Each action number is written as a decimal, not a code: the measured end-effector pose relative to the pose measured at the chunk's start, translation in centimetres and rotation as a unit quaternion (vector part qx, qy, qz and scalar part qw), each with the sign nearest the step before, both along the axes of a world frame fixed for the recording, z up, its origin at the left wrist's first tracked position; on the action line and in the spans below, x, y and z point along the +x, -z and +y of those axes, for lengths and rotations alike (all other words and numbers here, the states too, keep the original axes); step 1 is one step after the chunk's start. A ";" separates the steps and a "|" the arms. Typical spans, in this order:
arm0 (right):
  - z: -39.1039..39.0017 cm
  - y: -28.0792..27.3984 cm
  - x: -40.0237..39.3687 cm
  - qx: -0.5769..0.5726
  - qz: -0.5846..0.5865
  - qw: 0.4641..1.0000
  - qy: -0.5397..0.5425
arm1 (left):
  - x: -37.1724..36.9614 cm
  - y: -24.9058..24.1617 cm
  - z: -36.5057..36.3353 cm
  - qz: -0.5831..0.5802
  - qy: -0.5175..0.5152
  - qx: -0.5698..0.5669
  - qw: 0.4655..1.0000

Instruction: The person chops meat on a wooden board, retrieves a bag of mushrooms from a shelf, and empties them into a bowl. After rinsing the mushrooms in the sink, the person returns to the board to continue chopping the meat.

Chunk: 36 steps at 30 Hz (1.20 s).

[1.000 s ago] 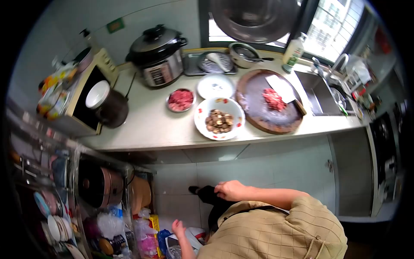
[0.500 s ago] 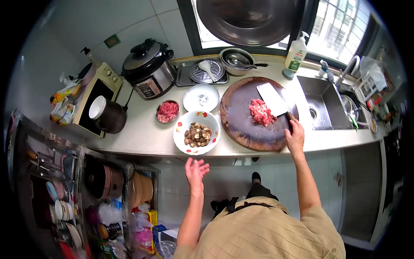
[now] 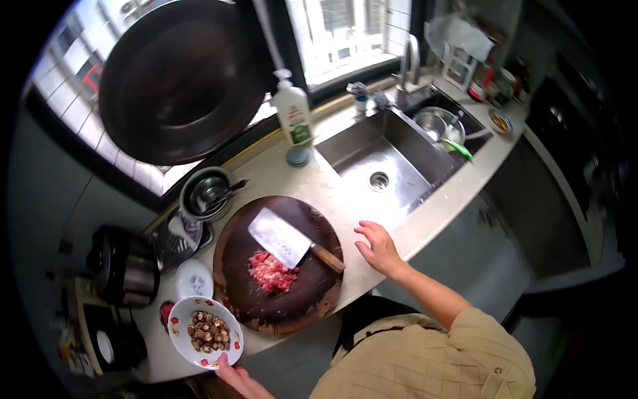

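Observation:
My left hand (image 3: 238,378) grips the near rim of a white bowl (image 3: 177,338) with a red flower pattern. Small brown mushrooms (image 3: 208,330) fill the bottom of this bowl. My right hand (image 3: 380,250) hangs by the counter edge, fingers apart and holding nothing. To its left, a cleaver (image 3: 282,237) lies on the round wooden chopping board (image 3: 249,306), its wooden handle pointing toward me. Chopped red meat (image 3: 272,272) sits on the board against the blade. Behind the mushroom bowl, a small bowl of meat (image 3: 166,312) is mostly hidden.
A steel sink (image 3: 362,149) is at the right, with a faucet (image 3: 405,70) behind it. A pump bottle (image 3: 292,110) stands at the back. Stacked metal bowls (image 3: 188,199), a white plate (image 3: 194,279) and a pressure cooker (image 3: 126,266) occupy the left side. A wok (image 3: 183,83) hangs at the window.
My right hand has let go of the cleaver handle and moved right. My left hand has taken hold of the mushroom bowl's rim. The view has turned toward the sink.

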State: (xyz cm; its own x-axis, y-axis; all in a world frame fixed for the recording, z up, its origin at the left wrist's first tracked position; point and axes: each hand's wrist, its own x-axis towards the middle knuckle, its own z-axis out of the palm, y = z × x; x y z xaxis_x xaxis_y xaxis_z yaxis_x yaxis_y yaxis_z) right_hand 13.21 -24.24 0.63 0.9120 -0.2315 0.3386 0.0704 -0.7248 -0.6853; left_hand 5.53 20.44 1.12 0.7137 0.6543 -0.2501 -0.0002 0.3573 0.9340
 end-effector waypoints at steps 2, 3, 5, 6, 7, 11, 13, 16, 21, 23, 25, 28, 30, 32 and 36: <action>-1.6 0.9 -1.1 0.006 0.003 0.999 0.043 | 3.1 -2.6 -2.8 0.021 0.035 0.025 0.999; -2.8 0.9 -1.6 0.003 0.004 0.999 0.054 | 4.2 -3.6 -4.5 0.012 0.067 0.012 0.998; -5.0 0.3 -2.4 0.007 0.019 0.998 0.061 | 5.8 -4.3 -7.8 0.008 0.105 -0.010 0.994; -6.7 0.6 -2.4 0.002 0.016 0.998 0.065 | 7.0 -3.0 -9.3 0.021 0.130 -0.021 0.991; -8.3 0.6 -2.3 0.000 0.013 0.997 0.071 | 8.1 -2.9 -11.3 0.035 0.158 -0.028 0.986; -16.0 -0.3 -0.2 0.047 0.020 0.990 0.134 | 10.4 -4.7 -24.1 0.012 0.286 -0.107 0.952; -20.8 0.1 1.4 0.055 0.001 0.990 0.129 | 11.3 -3.4 -29.8 0.053 0.322 -0.091 0.941; -30.2 0.6 4.8 0.077 -0.009 0.989 0.125 | 13.1 -1.9 -40.9 0.043 0.371 -0.152 0.915; -51.0 3.8 15.5 0.146 0.031 0.975 0.167 | 16.7 -0.7 -60.2 0.102 0.432 -0.116 0.888; -58.1 4.8 20.6 0.110 0.051 0.979 0.167 | 18.3 0.3 -66.4 0.110 0.426 -0.137 0.887; -63.1 5.9 25.7 0.075 0.028 0.983 0.162 | 19.8 -0.5 -71.3 0.148 0.434 -0.154 0.875; -67.6 7.3 32.0 0.170 0.039 0.976 0.128 | 22.0 -0.3 -76.8 0.148 0.427 -0.152 0.879; -68.3 5.6 32.2 0.264 0.144 0.949 0.097 | 23.9 0.4 -79.6 0.162 0.427 -0.128 0.880; -67.2 3.1 31.0 0.291 0.190 0.934 0.089 | 24.9 0.3 -81.3 0.173 0.430 -0.123 0.878; -67.4 5.1 30.5 -0.101 0.246 0.964 -0.028 | 26.9 2.4 -83.7 0.192 0.433 -0.119 0.872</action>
State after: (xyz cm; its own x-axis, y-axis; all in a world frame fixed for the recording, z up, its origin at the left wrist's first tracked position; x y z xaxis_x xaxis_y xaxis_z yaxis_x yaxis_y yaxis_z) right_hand 43.66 -91.65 -4.52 0.9829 -0.1521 -0.1042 -0.1838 -0.8513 -0.4915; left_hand 32.41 -63.26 -1.33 0.7480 -0.1928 -0.6351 0.6632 0.2522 0.7046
